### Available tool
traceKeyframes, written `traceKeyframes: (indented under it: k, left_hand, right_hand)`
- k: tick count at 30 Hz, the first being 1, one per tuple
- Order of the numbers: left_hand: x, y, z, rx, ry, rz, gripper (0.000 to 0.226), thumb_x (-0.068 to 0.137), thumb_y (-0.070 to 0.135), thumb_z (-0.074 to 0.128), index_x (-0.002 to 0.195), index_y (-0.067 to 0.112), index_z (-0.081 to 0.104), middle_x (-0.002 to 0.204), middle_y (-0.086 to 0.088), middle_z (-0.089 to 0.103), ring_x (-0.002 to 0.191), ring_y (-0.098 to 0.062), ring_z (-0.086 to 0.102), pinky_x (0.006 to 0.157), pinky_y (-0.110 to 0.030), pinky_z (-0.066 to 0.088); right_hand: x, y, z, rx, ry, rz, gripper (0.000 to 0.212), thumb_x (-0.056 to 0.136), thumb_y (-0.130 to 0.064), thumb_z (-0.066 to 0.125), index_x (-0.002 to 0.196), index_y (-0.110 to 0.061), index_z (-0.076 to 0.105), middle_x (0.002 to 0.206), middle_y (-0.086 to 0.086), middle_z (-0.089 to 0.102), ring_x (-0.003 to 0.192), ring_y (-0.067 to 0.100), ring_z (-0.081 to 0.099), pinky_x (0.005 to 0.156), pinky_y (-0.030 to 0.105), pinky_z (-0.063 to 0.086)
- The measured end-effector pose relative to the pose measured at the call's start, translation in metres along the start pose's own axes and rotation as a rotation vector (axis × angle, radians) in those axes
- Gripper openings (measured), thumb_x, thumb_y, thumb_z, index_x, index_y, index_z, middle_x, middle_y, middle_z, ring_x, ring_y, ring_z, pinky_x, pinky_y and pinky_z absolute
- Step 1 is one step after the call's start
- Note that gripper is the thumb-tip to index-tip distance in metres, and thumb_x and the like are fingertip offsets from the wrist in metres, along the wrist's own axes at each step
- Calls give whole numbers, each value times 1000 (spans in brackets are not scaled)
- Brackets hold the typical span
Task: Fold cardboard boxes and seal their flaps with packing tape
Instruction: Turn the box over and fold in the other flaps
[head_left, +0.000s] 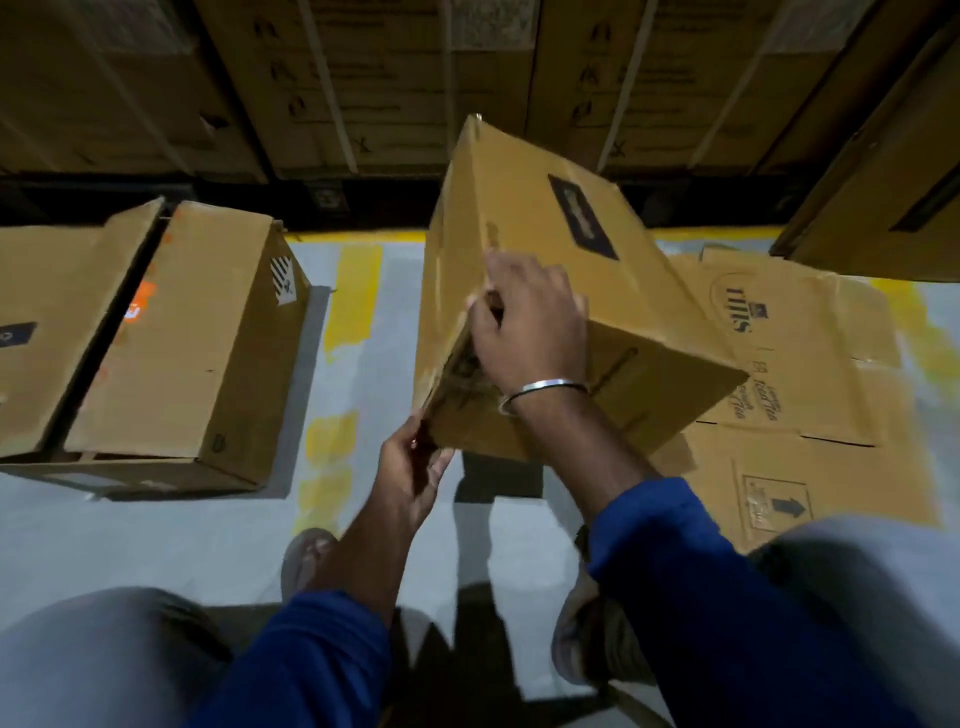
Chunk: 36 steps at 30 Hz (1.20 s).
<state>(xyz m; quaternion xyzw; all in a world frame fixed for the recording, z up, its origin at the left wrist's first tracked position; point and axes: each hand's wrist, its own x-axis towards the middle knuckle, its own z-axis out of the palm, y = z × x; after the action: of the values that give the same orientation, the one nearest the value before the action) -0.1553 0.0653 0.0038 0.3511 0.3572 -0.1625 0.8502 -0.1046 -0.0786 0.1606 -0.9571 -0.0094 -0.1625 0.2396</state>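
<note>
Left hand pinches the bottom corner of the tilted cardboard box, held up over the grey floor. Right hand curls over its near edge, gripping. Flattened carton just right, open box left, stacked cartons behind.

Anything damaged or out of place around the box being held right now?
The held box is tipped up on a corner, and its near edge looks scuffed and worn beside the right hand. The left hand pinches its lower corner. On the floor, the left box has its top flaps gaping, unsealed.
</note>
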Motion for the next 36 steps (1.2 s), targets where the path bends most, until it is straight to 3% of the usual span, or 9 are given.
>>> traceKeyframes:
  k: [3, 8, 12, 15, 18, 22, 28, 33, 36]
  left_hand:
    - [-1, -3, -22, 18, 58, -4, 35, 108, 34, 50, 123, 9, 68, 105, -9, 79, 89, -22, 78, 70, -32, 64]
    - [10, -9, -43, 8, 88, -55, 62, 102, 57, 51, 137, 8, 63, 117, -13, 76, 97, -24, 74, 91, -37, 60]
    - [14, -17, -48, -43, 168, -76, 60, 101, 60, 51, 132, 9, 63, 115, -15, 72, 103, -27, 69, 112, -44, 47]
    - [20, -18, -51, -140, 183, -86, 57, 101, 57, 55, 138, 14, 62, 132, -16, 66, 122, -31, 65, 116, -45, 45]
    - [24, -19, -53, -172, 198, -82, 54, 101, 54, 56, 137, 14, 62, 135, -17, 64, 124, -31, 63, 116, -46, 44]
    - [26, -18, -53, -172, 208, -85, 44, 101, 51, 58, 122, 13, 63, 132, -17, 64, 122, -32, 63, 117, -47, 43]
    - [26, -20, -47, -140, 220, -71, 53, 103, 53, 53, 139, 14, 60, 132, -17, 66, 122, -32, 64, 116, -45, 44]
    - [30, -10, -52, -68, 211, -118, 46, 106, 50, 48, 132, 16, 63, 139, -19, 64, 115, -30, 67, 94, -40, 54]
    - [24, -6, -53, 221, 429, -155, 67, 101, 52, 58, 156, 17, 42, 164, -15, 35, 147, -38, 39, 115, -48, 40]
  right_hand:
    - [-19, 3, 21, 51, -79, 5, 47, 98, -36, 60, 144, -25, 57, 144, -4, 56, 126, 27, 48, 96, 42, 37]
    - [-23, 2, 29, 257, -327, -81, 55, 95, -42, 66, 147, -28, 56, 150, -7, 53, 132, 21, 43, 104, 45, 39]
    - [2, 21, -4, 457, -518, -81, 52, 98, -45, 66, 147, -31, 55, 150, -8, 54, 131, 4, 46, 102, 18, 40]
    - [38, 71, -33, 268, -393, 175, 47, 98, -46, 64, 141, -26, 61, 143, -4, 59, 124, 10, 51, 103, 32, 43]
    - [47, 137, -51, 92, -432, 566, 70, 89, -65, 65, 142, -20, 58, 144, 6, 59, 128, 26, 53, 101, 40, 42]
    - [17, 181, -57, 486, -601, 1018, 106, 70, -93, 56, 141, -14, 57, 133, 12, 66, 126, 33, 57, 116, 60, 30]
    - [10, 189, -33, 1001, -590, 1228, 80, 74, -83, 65, 105, -10, 74, 106, 13, 77, 105, 34, 72, 98, 60, 50]
    - [17, 173, -26, 1073, -501, 1255, 21, 88, -27, 79, 88, -9, 70, 78, 6, 71, 67, 22, 73, 72, 33, 63]
    - [28, 156, -34, 993, -412, 1097, 16, 88, -17, 78, 95, -5, 70, 76, 7, 72, 65, 20, 71, 58, 27, 62]
